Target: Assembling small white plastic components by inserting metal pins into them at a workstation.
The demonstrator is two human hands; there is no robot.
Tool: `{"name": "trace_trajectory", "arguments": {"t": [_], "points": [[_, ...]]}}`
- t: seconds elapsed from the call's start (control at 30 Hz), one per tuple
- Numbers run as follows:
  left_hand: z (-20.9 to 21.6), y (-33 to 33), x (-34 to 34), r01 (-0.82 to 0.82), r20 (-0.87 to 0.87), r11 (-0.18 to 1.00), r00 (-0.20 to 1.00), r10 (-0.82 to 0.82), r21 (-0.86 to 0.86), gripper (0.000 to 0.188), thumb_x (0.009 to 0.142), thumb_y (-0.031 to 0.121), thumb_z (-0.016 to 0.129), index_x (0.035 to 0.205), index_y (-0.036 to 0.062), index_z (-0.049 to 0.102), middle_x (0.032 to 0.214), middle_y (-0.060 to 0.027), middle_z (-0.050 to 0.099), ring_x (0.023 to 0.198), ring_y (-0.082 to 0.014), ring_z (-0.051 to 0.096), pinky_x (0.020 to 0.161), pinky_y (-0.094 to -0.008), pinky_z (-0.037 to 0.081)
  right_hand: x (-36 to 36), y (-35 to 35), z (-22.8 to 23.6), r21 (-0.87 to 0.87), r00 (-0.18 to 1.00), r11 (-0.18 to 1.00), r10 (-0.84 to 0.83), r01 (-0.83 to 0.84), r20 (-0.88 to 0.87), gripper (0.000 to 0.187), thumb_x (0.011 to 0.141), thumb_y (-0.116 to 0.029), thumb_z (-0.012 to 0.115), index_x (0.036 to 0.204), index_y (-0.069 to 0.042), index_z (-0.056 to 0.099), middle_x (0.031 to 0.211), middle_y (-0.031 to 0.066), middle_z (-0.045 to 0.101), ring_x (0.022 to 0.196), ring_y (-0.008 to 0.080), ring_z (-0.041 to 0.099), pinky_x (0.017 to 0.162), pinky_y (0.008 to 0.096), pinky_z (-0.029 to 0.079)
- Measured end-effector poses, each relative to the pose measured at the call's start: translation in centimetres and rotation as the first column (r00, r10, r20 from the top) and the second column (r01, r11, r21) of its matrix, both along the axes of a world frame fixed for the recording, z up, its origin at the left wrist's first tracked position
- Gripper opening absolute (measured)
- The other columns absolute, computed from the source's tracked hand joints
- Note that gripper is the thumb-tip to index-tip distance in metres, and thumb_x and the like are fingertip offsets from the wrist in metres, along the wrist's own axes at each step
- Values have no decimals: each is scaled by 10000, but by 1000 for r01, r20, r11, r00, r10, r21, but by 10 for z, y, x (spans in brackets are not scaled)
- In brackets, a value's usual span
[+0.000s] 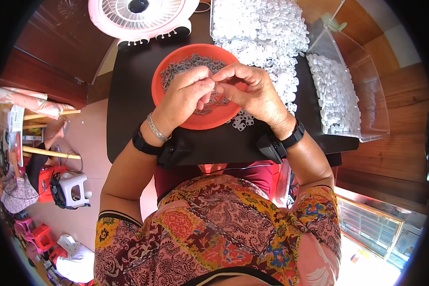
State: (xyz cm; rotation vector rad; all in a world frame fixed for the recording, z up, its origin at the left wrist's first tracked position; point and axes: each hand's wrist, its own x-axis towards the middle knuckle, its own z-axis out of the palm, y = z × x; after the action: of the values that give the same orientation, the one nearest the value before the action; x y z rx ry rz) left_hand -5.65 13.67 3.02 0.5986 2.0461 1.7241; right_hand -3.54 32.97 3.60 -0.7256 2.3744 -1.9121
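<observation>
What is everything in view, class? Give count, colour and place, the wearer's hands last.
table: one, black, centre
bowl: one, red, table
small pieces: uncountable, grey, in bowl
flat pieces: uncountable, white, table and containers
containers: two, clear, table back and right
fan: one, pink and white, table back left
stools: several, white, red, pink, floor left
other person: one, left edge
glass case: one, clear, lower right
shirt: one, multicoloured, wearer's torso
bracelet: one, silvery, left wrist
wristbands: two, black, both wrists
left hand, right hand: one each, over bowl
</observation>
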Motion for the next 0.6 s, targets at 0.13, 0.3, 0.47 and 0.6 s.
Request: {"name": "trace_trajectory", "arguments": {"t": [0.13, 0.3, 0.47, 0.6], "points": [[1, 2, 0, -3, 72, 990, 997, -7, 141, 241, 930, 223, 474, 810, 27, 545, 624, -12, 519, 523, -79, 479, 476, -216, 380, 0, -1, -2, -29, 1000, 1000, 5, -5, 9, 130, 850, 14, 662, 973, -16, 638, 871, 5, 642, 790, 65, 623, 693, 204, 525], [2, 6, 4, 0, 97, 990, 995, -13, 141, 225, 956, 222, 447, 852, 44, 537, 655, -6, 529, 556, -70, 488, 514, -198, 381, -3, 1, -6, 88, 978, 987, -120, 137, -172, 143, 831, -12, 696, 958, -29, 634, 856, 4, 644, 754, 59, 613, 654, 199, 511], [-2, 5, 2, -11, 92, 980, 996, -7, 199, 227, 958, 212, 444, 844, 36, 530, 675, -25, 529, 563, -81, 495, 530, -206, 387, -2, 0, -1, 32, 987, 990, -131, 135, -96, 110, 805, -10, 711, 886, -40, 641, 764, 4, 642, 694, 63, 608, 633, 217, 507], [2, 4, 3, -57, 111, 980, 993, 36, 193, 224, 958, 208, 446, 844, 35, 529, 675, -24, 529, 561, -82, 495, 527, -209, 387, -1, 1, -1, 99, 965, 989, -86, 113, -246, 132, 790, -26, 729, 885, -54, 641, 744, -4, 630, 667, 72, 612, 615, 215, 505]]}}
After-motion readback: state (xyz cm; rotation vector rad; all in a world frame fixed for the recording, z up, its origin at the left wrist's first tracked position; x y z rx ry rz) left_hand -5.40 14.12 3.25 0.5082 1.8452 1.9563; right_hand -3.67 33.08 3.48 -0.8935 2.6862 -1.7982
